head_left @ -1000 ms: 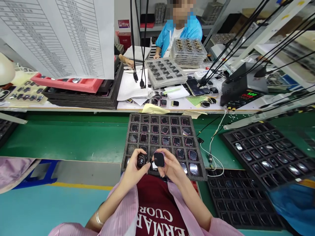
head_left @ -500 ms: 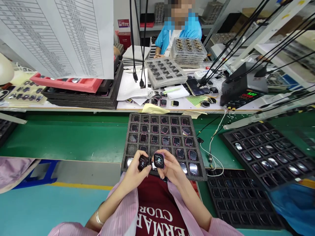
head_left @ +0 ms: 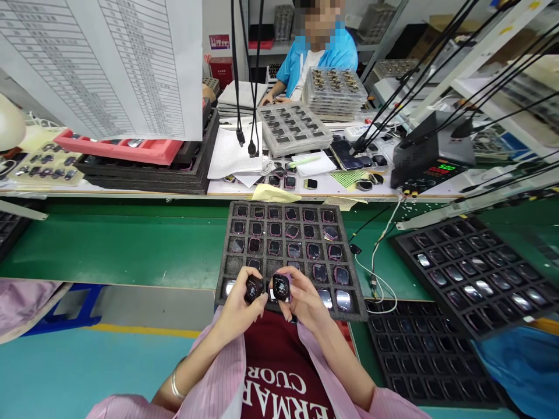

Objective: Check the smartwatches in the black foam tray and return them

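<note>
One watch (head_left: 254, 289) sits clasped in the left grip (head_left: 239, 301); the right grip (head_left: 305, 299) pinches a second watch (head_left: 280, 287) alongside.

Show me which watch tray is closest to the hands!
The grey tray, under the left hand and right hand. The tilted black tray and lower black tray lie far right; the pink tray sits at the back.

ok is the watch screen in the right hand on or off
On: the watch held in the right hand shows pale, lit markings against its dark face.
</note>
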Tool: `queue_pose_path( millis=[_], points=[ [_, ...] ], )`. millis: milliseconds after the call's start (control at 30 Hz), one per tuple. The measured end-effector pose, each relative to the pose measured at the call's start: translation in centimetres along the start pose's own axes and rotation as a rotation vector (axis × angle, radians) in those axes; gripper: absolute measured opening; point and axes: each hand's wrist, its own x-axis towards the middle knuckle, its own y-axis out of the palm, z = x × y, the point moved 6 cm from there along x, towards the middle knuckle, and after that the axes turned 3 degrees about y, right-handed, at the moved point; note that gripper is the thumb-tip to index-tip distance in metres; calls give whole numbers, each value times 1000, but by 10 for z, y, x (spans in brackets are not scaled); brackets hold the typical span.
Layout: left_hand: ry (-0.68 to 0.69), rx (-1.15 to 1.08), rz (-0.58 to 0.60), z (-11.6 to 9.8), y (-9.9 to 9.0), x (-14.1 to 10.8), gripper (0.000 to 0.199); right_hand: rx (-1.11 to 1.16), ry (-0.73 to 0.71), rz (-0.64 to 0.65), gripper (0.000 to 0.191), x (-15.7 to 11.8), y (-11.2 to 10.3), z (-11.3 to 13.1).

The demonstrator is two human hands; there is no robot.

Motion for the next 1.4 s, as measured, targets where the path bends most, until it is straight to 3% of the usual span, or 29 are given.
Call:
queue_pose_path(
  millis=[633,933,1200,1400],
  points=[
    [31,88,-50,4,-4,4,24,-17,-18,-20,33,0,2,1],
    [106,19,-73,-9,-7,-4,22,-18,-75,32,32,-9,8,12],
    [31,-107,17,-1,-8,7,38,-160,-4,-24,43,-7,4,13],
    [13,-209,57,7,-15,8,39,-240,-75,-85,52,-11,-3,15]
  ],
)
